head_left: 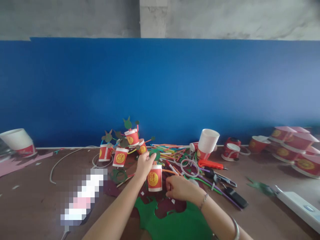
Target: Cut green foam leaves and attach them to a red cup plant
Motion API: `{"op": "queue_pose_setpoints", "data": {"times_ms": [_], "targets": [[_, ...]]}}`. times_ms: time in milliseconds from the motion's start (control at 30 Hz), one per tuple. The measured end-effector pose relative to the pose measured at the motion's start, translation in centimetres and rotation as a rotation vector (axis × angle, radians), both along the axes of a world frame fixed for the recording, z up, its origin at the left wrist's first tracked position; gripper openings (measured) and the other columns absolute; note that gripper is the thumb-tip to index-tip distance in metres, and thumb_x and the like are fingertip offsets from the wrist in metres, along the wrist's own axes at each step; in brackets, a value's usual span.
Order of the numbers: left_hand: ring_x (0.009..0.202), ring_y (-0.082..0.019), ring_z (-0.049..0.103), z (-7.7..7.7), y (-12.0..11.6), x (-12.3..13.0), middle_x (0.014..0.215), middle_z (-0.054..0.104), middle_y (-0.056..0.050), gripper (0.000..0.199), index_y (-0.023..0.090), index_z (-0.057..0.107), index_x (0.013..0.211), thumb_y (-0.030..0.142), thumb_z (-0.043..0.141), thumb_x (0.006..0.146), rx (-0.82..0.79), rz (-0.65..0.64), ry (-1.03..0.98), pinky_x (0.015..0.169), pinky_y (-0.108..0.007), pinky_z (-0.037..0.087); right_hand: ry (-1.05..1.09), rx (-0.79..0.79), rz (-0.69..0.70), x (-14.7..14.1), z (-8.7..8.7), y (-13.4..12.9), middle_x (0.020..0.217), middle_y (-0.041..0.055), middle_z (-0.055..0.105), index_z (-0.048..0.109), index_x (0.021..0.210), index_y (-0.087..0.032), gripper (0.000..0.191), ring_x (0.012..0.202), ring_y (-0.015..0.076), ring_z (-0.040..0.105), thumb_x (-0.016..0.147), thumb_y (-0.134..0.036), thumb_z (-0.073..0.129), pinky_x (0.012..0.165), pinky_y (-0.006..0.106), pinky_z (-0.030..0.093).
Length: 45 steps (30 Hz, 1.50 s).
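In the middle of the table, a red and white paper cup (154, 180) with a yellow round emblem has orange straws sticking out at its top and right side. A dark green paper disc (155, 154) sits above its rim. My left hand (145, 165) is closed on this disc, thumb and fingers pinching its left edge. To the right of the cup is my right hand (183, 189), its fingers curled in; what they hold, if anything, is hidden. Beneath both hands lie a sheet of green paper (175, 223) with cut-out edges and dark red paper scraps.
Behind my left hand stand several decorated cups (120, 157). Loose coloured straws (166, 151) lie at the back, beside a stack of white cups (207, 141). A red-handled tool (211, 164), keys with a black fob (236, 196) and green-stained scissors (265, 187) lie to the right.
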<state>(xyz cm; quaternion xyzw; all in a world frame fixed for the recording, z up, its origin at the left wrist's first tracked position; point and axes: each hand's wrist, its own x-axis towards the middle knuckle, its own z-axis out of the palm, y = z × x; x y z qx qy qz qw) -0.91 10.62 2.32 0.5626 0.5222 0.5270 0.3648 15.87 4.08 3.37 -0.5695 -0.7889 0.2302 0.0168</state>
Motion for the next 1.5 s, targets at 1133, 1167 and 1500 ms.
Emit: {"op": "queue_pose_setpoints", "data": {"times_ms": [1133,1167,1500], "targets": [[0.082,-0.020,0.056,1.1,0.1,-0.6,0.079,0.059,-0.004,0.018,0.018,0.050,0.058,0.024,0.056,0.073,0.341,0.014,0.363,0.076,-0.031,0.044,0.146,0.462,0.030,-2.5,-0.1,0.0,0.092,0.0055,0.065,0.058,0.093,-0.018,0.020,0.085,0.0178,0.059,0.086,-0.014,0.040,0.068,0.025,0.037],[0.077,-0.019,0.055,1.3,0.1,-0.7,0.073,0.057,-0.003,0.021,0.018,0.047,0.055,0.024,0.056,0.073,0.361,0.023,0.404,0.073,-0.031,0.044,0.142,0.463,0.029,-2.5,0.0,0.0,0.091,0.0054,0.065,0.058,0.092,-0.018,0.020,0.085,0.0175,0.059,0.086,-0.014,0.040,0.067,0.025,0.037],[0.083,-0.021,0.057,2.2,-1.2,-0.2,0.080,0.066,-0.005,0.010,0.018,0.060,0.066,0.015,0.057,0.075,0.485,0.036,0.569,0.077,-0.034,0.041,0.163,0.481,0.028,-2.3,-0.7,0.2,0.088,0.0049,0.065,0.057,0.092,-0.018,0.020,0.084,0.0166,0.059,0.085,-0.012,0.039,0.069,0.024,0.037]]}}
